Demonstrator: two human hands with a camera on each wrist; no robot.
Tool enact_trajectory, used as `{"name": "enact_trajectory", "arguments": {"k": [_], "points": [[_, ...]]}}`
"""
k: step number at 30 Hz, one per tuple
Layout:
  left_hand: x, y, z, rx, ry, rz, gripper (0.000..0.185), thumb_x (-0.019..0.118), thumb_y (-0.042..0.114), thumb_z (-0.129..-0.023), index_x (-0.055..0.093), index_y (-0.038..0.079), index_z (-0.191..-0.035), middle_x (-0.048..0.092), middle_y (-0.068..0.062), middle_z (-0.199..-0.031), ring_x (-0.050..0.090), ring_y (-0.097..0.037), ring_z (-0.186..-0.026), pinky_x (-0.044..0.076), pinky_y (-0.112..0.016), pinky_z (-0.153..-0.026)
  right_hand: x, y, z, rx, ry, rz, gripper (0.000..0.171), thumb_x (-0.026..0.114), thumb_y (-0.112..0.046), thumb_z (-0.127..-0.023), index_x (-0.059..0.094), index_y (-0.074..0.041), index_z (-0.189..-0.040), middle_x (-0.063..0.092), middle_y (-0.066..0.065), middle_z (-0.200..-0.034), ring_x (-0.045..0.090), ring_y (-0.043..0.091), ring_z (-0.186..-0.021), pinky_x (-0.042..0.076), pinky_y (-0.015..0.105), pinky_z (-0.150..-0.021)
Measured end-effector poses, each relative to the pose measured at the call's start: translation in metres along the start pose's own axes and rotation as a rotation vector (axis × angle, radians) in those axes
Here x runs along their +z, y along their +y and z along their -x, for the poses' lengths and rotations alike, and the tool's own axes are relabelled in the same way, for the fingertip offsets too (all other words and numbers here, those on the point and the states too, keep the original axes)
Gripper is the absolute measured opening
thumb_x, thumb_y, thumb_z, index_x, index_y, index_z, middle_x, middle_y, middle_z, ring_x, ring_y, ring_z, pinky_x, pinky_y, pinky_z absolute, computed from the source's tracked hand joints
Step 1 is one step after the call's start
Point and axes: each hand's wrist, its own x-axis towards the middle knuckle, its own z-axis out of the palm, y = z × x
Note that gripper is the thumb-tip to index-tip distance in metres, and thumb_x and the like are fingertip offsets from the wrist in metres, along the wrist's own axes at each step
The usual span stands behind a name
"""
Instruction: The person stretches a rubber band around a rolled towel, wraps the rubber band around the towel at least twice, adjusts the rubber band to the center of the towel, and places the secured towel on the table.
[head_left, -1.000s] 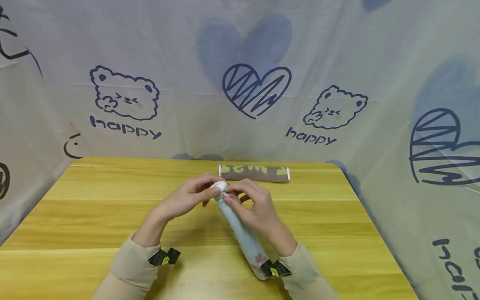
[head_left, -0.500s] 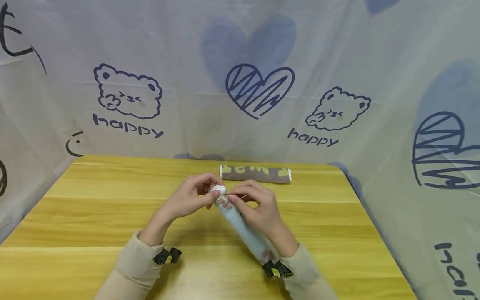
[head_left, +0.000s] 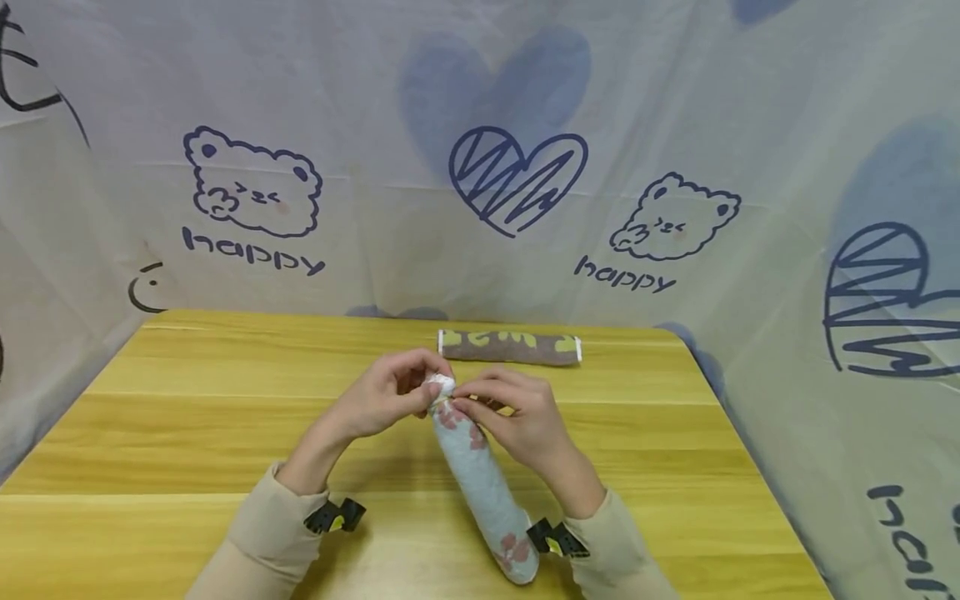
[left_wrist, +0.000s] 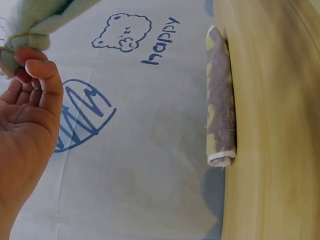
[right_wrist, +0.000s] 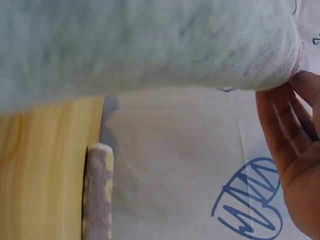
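Observation:
A rolled pale blue towel (head_left: 480, 479) with pink flower prints lies lengthwise on the wooden table (head_left: 187, 417), its far end lifted between both hands. My left hand (head_left: 390, 396) pinches the white tip of that far end (left_wrist: 15, 35). My right hand (head_left: 510, 412) holds the roll just below the tip, fingers curled round it. In the right wrist view the pale towel (right_wrist: 150, 45) fills the top, with my right fingers (right_wrist: 295, 135) at its end.
A second rolled towel (head_left: 510, 347), brown with yellow-green marks and white ends, lies crosswise near the table's far edge, and shows too in the wrist views (left_wrist: 220, 100) (right_wrist: 97, 195). A printed cloth backdrop (head_left: 517, 179) surrounds the table on three sides.
The roll has turned in my hands: pink flower prints now show near its far end, and its near end has swung slightly left. Both hands stay at the tip.

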Motion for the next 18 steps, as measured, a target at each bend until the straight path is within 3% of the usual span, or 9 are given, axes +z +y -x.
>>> {"name": "enact_trajectory", "arguments": {"k": [4, 10, 13, 18], "points": [[0.003, -0.004, -0.003, 0.013, 0.003, -0.001, 0.015, 0.056, -0.006, -0.1, 0.065, -0.005, -0.112, 0.062, -0.008, -0.084, 0.054, -0.013, -0.065, 0.05, -0.026, -0.055, -0.001, 0.001, 0.001, 0.001, -0.048, 0.066, 0.023, 0.081, 0.013, -0.082, 0.075, -0.001, -0.099, 0.07, 0.01, -0.096, 0.069, 0.016, -0.076, 0.058, 0.017, -0.068], [0.002, -0.009, -0.003, -0.019, 0.02, -0.025, 0.015, 0.057, -0.006, -0.097, 0.067, -0.003, -0.108, 0.063, -0.005, -0.081, 0.054, -0.012, -0.063, 0.049, -0.025, -0.054, 0.004, 0.001, 0.002, 0.045, -0.153, 0.12, 0.017, 0.076, 0.008, -0.09, 0.066, -0.001, -0.101, 0.066, 0.01, -0.099, 0.066, 0.017, -0.083, 0.057, 0.016, -0.074], [0.001, -0.009, -0.003, -0.037, 0.024, -0.026, 0.014, 0.057, -0.005, -0.098, 0.067, -0.003, -0.109, 0.063, -0.005, -0.081, 0.054, -0.013, -0.063, 0.05, -0.026, -0.054, 0.007, 0.002, 0.002, 0.043, -0.107, 0.113, 0.014, 0.074, 0.006, -0.092, 0.066, -0.001, -0.101, 0.067, 0.01, -0.099, 0.067, 0.018, -0.084, 0.058, 0.018, -0.074], [0.001, -0.004, -0.002, -0.049, 0.047, -0.012, 0.014, 0.057, -0.002, -0.101, 0.066, -0.003, -0.111, 0.062, -0.005, -0.081, 0.054, -0.013, -0.063, 0.05, -0.026, -0.054, 0.013, 0.002, 0.002, -0.031, 0.046, 0.14, 0.003, 0.071, 0.0, -0.096, 0.072, 0.001, -0.1, 0.07, 0.012, -0.096, 0.07, 0.021, -0.082, 0.06, 0.022, -0.073]]}}
